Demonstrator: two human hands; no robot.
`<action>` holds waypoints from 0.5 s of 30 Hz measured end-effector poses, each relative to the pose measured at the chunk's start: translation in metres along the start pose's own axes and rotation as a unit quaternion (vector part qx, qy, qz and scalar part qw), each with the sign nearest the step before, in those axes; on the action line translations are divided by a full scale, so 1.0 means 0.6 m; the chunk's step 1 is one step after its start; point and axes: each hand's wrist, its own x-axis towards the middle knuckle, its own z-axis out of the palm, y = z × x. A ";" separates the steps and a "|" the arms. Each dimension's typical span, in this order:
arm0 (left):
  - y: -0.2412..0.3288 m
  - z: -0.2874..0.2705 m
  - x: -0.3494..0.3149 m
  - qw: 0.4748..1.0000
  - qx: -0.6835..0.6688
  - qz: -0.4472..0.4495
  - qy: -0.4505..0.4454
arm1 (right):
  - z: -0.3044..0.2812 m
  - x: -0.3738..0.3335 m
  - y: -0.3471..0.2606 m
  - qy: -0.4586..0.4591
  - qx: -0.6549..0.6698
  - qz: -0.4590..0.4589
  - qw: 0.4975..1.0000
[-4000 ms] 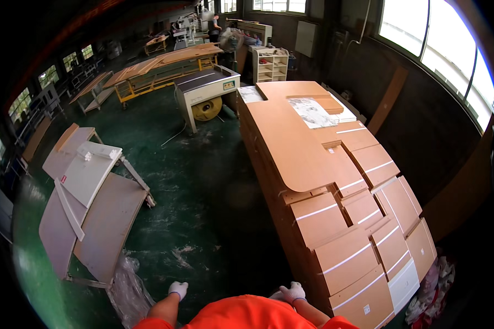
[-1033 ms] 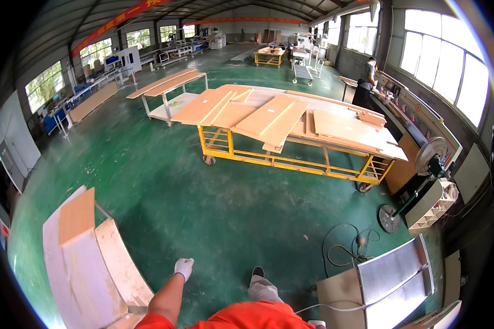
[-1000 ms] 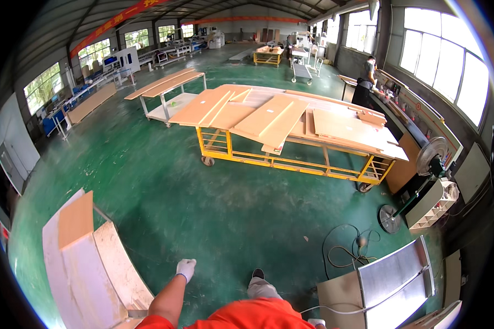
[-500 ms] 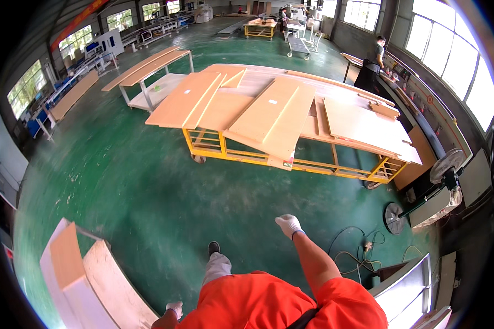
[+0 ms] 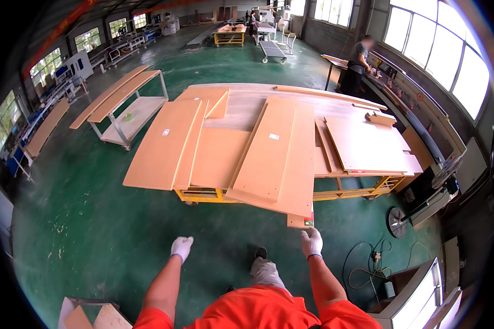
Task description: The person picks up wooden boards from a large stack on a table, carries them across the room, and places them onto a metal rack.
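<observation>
1. The right hand point(image 5: 312, 242), in a white glove, reaches up to the near end of a narrow board strip point(image 5: 301, 220) jutting from under the stacked fibreboard panels point(image 5: 274, 156); whether it has closed on the strip I cannot tell.
2. The left hand point(image 5: 181, 248), also gloved, hangs loosely curled over the green floor point(image 5: 93, 230), holding nothing.
3. The panels lie overlapping on a yellow trolley surface point(image 5: 203, 194).
4. The strip looks stiff and light; the big panels likely heavy, awkward, with sharp edges, best gripped along an overhanging edge.

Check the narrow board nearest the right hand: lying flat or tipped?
Flat: the narrow board lies level, jutting from under the panel stack toward the right hand.
</observation>
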 end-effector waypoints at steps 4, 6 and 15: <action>0.185 0.115 0.217 0.992 0.000 0.107 0.066 | 0.063 0.121 -0.030 0.046 -0.053 -0.052 0.996; 0.247 0.163 0.294 0.989 -0.010 0.101 0.103 | 0.085 0.177 -0.065 -0.009 -0.087 -0.042 0.995; 0.417 0.169 0.352 0.983 -0.061 -0.066 -0.163 | 0.120 0.292 -0.155 -0.019 -0.025 0.236 0.971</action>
